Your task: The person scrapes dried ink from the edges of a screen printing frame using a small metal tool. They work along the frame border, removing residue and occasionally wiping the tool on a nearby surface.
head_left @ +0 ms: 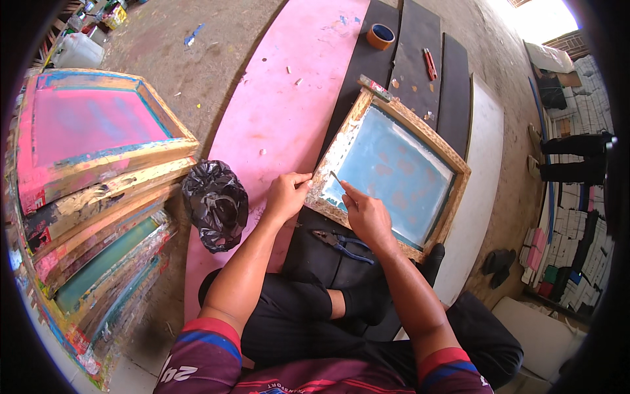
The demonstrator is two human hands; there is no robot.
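Partly beneath right hand (pixel 369 215), wooden frame (pixel 423 129)

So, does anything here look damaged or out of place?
Yes: the wooden frame looks scuffed and mottled along its near edge, and its blue panel has brownish blotches instead of even colour. A few small pale scraps also lie loose on the pink board.

From where I stand, the view looks steeply down from the seated person's head, facing ahead over the forearms (pixel 239 272), with the lap (pixel 279 322) nearest. The fisheye sweeps wide and bends straight edges toward a dark round rim. The framed screen (pixel 394 174) sits near, about mid-view; stacked frames (pixel 105 164) fill the left, and a bystander's legs (pixel 574 157) lie sideways far right.
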